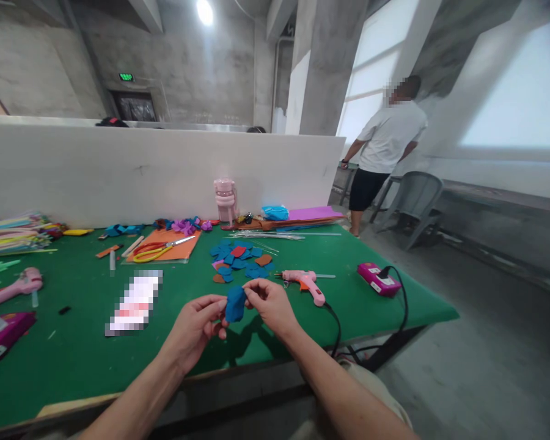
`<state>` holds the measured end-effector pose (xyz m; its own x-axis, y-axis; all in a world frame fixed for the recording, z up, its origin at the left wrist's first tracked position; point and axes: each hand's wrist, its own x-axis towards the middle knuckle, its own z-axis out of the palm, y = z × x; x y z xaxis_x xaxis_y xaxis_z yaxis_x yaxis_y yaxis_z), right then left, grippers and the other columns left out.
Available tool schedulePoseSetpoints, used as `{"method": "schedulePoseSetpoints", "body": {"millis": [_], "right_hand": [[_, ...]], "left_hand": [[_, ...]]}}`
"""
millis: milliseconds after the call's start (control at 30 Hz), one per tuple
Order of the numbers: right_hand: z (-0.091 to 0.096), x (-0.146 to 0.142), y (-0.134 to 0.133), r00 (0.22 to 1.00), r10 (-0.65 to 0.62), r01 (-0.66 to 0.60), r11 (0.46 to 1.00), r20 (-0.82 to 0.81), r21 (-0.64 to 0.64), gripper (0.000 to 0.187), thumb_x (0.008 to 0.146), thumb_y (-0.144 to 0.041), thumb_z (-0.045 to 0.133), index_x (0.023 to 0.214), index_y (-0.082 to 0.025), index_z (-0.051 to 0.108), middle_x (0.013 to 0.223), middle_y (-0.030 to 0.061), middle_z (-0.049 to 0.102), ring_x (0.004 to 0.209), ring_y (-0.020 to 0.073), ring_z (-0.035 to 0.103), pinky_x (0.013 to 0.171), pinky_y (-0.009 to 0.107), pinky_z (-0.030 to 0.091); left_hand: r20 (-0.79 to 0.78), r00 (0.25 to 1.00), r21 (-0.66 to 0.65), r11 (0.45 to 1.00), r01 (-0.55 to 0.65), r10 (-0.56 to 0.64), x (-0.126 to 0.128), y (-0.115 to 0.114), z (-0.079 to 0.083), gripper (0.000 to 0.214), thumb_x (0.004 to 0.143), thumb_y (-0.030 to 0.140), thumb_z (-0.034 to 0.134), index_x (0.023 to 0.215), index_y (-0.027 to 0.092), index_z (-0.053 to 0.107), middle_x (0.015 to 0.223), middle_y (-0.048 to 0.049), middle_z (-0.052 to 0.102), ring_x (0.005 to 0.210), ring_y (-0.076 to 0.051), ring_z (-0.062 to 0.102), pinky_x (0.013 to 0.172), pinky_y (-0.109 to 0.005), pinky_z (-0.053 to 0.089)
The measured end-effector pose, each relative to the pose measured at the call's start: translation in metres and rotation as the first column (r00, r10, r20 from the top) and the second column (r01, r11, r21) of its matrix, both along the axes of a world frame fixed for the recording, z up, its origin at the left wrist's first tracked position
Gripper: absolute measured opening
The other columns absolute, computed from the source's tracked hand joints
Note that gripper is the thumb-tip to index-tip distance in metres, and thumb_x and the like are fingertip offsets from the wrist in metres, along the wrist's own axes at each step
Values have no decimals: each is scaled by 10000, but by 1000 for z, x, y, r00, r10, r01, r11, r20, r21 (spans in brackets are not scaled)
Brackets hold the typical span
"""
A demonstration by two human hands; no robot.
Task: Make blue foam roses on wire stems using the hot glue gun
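Both of my hands hold one blue felt piece (235,304) just above the green table (87,354), near its front edge. My left hand (197,327) pinches its lower left side with curled fingers. My right hand (269,304) pinches its upper right edge between thumb and fingertips. Behind the hands lies a pile of small blue, red and brown felt cut-outs (241,259). A pink glue gun (305,282) rests on the table just right of my right hand, its black cord running off the front edge.
Yellow-handled scissors (156,249) lie on an orange sheet (165,244). A pink bottle (225,200) stands by the white partition (156,171). A pink power strip (378,278) sits at the right edge. Coloured sticks (13,232) and another pink tool (13,288) lie left. A person (385,153) stands beyond, beside a grey chair (412,201).
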<state>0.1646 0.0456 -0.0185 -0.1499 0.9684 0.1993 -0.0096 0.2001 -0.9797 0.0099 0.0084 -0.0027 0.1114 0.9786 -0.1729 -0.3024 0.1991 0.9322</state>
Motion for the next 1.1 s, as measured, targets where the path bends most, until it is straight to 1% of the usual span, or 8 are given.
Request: {"method": "schedulePoseSetpoints", "body": {"millis": [233, 467, 667, 767, 967, 1033, 1067, 1100], "right_hand": [[-1, 0, 0, 1000, 4, -4, 1000, 5, 2, 171, 715, -320, 561, 746, -161, 614, 560, -12, 588, 506, 118, 548, 537, 238, 447], [0, -1, -2, 1000, 28, -28, 1000, 13, -5, 168, 718, -321, 563, 738, -161, 608, 545, -20, 571, 499, 111, 540, 530, 230, 442], [1, 0, -2, 999, 32, -32, 999, 23, -6, 181, 715, -331, 561, 739, -158, 607, 559, -15, 578, 510, 117, 548, 539, 240, 443], [2, 0, -2, 999, 30, -30, 1000, 25, -11, 182, 716, -332, 561, 739, -157, 608, 544, -18, 576, 502, 115, 543, 535, 237, 441], [1, 1, 0, 1000, 11, -11, 1000, 12, -10, 171, 707, -323, 577, 730, -159, 619, 522, -25, 571, 476, 103, 527, 515, 223, 426], [1, 7, 5, 999, -28, 27, 999, -41, -34, 176, 680, -324, 608, 718, -153, 626, 511, -24, 569, 472, 102, 520, 506, 221, 422], [1, 12, 9, 995, -59, 55, 997, -76, -55, 187, 665, -329, 624, 717, -149, 628, 507, -23, 570, 474, 102, 520, 506, 221, 423], [2, 17, 14, 988, -98, 88, 993, -118, -82, 204, 650, -336, 638, 723, -146, 628, 506, -23, 571, 479, 103, 521, 510, 222, 426]], "left_hand": [[16, 1000, -4, 1000, -6, 6, -1, 0, -1, 192, 663, 278, 691, 773, 122, 667, 543, 11, 536, 484, -93, 491, 386, -187, 423], [26, 999, 0, 1000, 31, -31, 1, -1, 3, 196, 685, 300, 679, 774, 126, 655, 552, 19, 529, 472, -80, 470, 387, -186, 429], [-4, 1000, 11, 1000, 20, -20, 0, 2, -2, 178, 689, 288, 676, 714, 117, 634, 552, 10, 532, 487, -87, 488, 389, -186, 432], [-9, 1000, 20, 1000, 23, -23, 0, 3, -4, 169, 683, 277, 679, 720, 119, 629, 563, 11, 537, 494, -86, 487, 393, -184, 435], [10, 1000, 46, 999, -20, 19, -2, 0, 2, 176, 677, 298, 663, 700, 142, 585, 516, 56, 453, 444, -68, 440, 382, -178, 420], [-49, 998, 75, 997, -34, 37, -5, 6, 6, 186, 682, 325, 640, 706, 156, 566, 500, 71, 420, 422, -65, 424, 390, -189, 426], [-108, 993, 89, 995, -44, 53, -7, 12, 7, 192, 679, 340, 628, 706, 164, 556, 486, 78, 410, 409, -67, 421, 392, -195, 427], [-227, 971, 106, 993, -56, 79, -9, 20, 8, 203, 674, 360, 614, 700, 171, 546, 487, 72, 432, 415, -78, 448, 395, -202, 427]]}}
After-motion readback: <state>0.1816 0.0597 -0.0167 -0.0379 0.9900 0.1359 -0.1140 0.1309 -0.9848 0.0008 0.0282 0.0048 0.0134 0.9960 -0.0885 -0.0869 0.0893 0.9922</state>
